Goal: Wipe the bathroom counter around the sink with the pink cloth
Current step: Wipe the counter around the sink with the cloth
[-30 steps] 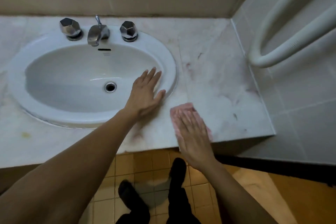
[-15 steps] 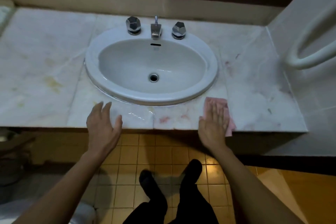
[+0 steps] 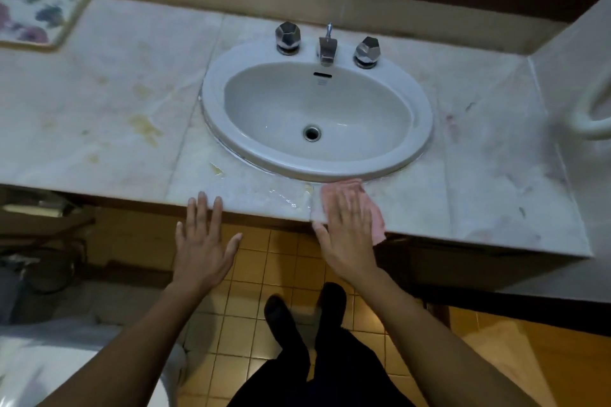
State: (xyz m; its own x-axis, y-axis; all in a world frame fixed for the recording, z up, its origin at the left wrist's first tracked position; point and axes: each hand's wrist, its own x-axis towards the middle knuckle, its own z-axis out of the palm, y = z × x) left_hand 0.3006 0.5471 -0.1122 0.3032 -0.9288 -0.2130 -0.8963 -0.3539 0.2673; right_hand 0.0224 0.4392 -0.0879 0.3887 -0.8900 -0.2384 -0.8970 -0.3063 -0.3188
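The pink cloth (image 3: pixel 377 218) lies flat on the marble counter (image 3: pixel 109 122) at its front edge, just below the white oval sink (image 3: pixel 420 116). My right hand (image 3: pixel 347 228) presses on the cloth with straight fingers; most of the cloth is hidden under it. My left hand (image 3: pixel 201 241) is spread flat further left, its fingertips over the counter's front edge, holding nothing. A wet streak shines on the marble between the two hands. Yellowish stains mark the counter left of the sink.
Two chrome knobs and a spout (image 3: pixel 327 48) stand behind the basin. A floral tray (image 3: pixel 36 13) sits at the back left. A white pipe (image 3: pixel 591 109) curves along the tiled right wall. Below are tan floor tiles and my dark shoes (image 3: pixel 284 317).
My right hand slid the cloth leftward along the front edge, from right of the sink to below its middle. My left hand left the sink rim and moved to the counter's front edge.
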